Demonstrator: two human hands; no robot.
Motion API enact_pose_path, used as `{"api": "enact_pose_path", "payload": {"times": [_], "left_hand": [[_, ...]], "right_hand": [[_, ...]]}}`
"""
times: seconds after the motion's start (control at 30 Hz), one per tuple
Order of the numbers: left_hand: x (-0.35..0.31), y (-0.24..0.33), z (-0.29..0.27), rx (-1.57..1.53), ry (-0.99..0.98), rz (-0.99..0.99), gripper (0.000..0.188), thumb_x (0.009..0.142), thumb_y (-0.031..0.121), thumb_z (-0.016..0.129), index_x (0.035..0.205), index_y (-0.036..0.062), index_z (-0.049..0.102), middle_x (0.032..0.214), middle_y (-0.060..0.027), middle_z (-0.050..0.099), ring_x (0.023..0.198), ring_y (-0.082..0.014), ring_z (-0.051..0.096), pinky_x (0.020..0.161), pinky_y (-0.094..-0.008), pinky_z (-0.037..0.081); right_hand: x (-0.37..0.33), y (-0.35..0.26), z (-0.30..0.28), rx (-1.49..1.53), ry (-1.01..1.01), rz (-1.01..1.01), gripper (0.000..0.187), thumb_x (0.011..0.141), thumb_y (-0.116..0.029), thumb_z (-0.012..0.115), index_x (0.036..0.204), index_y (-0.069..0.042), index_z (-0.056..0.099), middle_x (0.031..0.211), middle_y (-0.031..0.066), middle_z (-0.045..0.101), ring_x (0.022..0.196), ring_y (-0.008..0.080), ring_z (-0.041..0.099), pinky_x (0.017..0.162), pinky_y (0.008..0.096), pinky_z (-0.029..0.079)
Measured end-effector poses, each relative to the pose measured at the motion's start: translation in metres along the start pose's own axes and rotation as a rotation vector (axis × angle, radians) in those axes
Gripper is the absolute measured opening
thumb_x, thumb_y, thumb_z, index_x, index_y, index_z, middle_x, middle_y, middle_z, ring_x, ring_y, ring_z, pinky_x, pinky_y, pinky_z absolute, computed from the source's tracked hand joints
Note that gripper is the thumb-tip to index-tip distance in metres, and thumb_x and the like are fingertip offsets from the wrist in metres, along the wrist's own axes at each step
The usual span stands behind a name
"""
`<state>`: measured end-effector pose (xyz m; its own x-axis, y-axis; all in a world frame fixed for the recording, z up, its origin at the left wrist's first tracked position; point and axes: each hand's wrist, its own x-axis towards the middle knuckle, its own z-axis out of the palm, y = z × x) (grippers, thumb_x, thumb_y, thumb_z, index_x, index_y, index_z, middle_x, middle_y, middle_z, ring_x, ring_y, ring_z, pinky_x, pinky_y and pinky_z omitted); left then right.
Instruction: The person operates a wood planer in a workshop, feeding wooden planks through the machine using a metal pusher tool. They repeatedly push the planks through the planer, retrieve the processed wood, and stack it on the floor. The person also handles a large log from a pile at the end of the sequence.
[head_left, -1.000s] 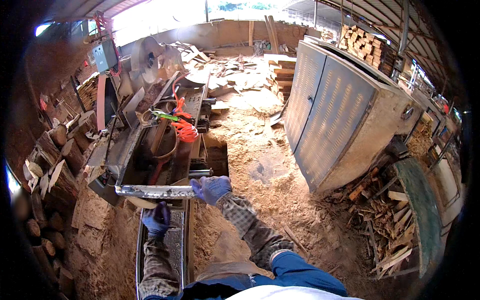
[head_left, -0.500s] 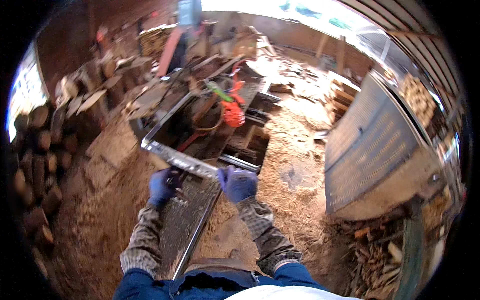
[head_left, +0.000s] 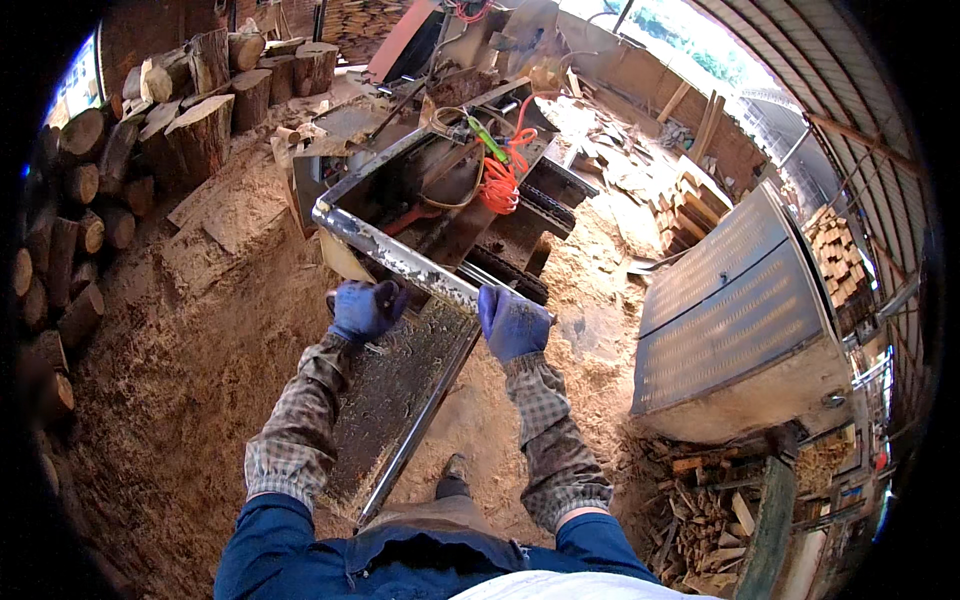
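My right hand (head_left: 513, 322), in a blue-purple work glove, is closed around the right end of a worn metal frame (head_left: 400, 250). Its thumb lies along the bar. My left hand (head_left: 365, 310), gloved alike, is curled closed just below the same bar, above a dark metal bed (head_left: 400, 375) dusted with wood chips. What it holds, if anything, is hidden by the fingers. A coiled orange cord (head_left: 499, 187) with a bright green piece (head_left: 487, 138) rests on the frame beyond my hands. Checked sleeve covers reach up both forearms.
Cut logs (head_left: 85, 190) are piled at the left, with thick stumps (head_left: 205, 125) behind. Sawdust (head_left: 170, 380) covers the ground. To the right stands a large box with a dark slatted panel (head_left: 715, 300). Split wood scraps (head_left: 715, 520) lie below it, and stacked timber (head_left: 690, 205) is farther back.
The view has shifted, so the frame, cord and both hands appear higher and farther right. Both hands keep about the same places beside the frame, and the picture is sharper.
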<state>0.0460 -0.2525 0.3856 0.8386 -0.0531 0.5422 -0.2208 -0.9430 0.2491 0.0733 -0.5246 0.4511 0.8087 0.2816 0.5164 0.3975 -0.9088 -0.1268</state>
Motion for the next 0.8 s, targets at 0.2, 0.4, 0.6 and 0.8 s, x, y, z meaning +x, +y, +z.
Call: {"api": "enact_pose_path", "payload": {"times": [0.2, 0.4, 0.6, 0.8], "left_hand": [[0.004, -0.029, 0.002, -0.172, 0.012, -0.188, 0.037, 0.095, 0.048, 0.059, 0.088, 0.0145, 0.075, 0.068, -0.0165, 0.067, 0.066, -0.0387, 0.066, 0.062, -0.0484, 0.051], [0.004, -0.056, 0.013, -0.304, 0.064, -0.292, 0.041, 0.096, 0.048, 0.057, 0.097, 0.0120, 0.077, 0.078, -0.0173, 0.071, 0.072, -0.0380, 0.070, 0.064, -0.0452, 0.054], [0.003, -0.046, 0.006, -0.429, 0.109, -0.338, 0.037, 0.096, 0.043, 0.061, 0.097, 0.0095, 0.077, 0.078, -0.0167, 0.072, 0.071, -0.0344, 0.071, 0.065, -0.0415, 0.054], [0.005, -0.054, 0.015, -0.290, 0.007, -0.360, 0.044, 0.096, 0.053, 0.057, 0.096, 0.0140, 0.077, 0.075, -0.0150, 0.071, 0.072, -0.0355, 0.070, 0.065, -0.0445, 0.054]], "right_hand": [[0.003, -0.004, 0.004, -0.002, 0.024, 0.001, 0.035, 0.099, -0.036, 0.058, 0.077, -0.010, 0.065, 0.060, 0.0141, 0.064, 0.051, 0.0332, 0.063, 0.051, 0.0475, 0.048], [0.005, -0.008, 0.006, 0.005, 0.058, -0.045, 0.031, 0.099, -0.032, 0.058, 0.087, -0.007, 0.071, 0.063, 0.0156, 0.065, 0.055, 0.0333, 0.064, 0.053, 0.0476, 0.049], [0.003, -0.008, 0.004, -0.043, -0.038, -0.025, 0.028, 0.099, -0.028, 0.056, 0.098, -0.005, 0.071, 0.068, 0.0168, 0.067, 0.059, 0.0360, 0.065, 0.057, 0.0488, 0.050], [0.001, -0.003, 0.021, -0.054, -0.004, -0.014, 0.031, 0.099, -0.034, 0.056, 0.087, -0.009, 0.070, 0.063, 0.0164, 0.066, 0.055, 0.0354, 0.066, 0.053, 0.0500, 0.049]]}}
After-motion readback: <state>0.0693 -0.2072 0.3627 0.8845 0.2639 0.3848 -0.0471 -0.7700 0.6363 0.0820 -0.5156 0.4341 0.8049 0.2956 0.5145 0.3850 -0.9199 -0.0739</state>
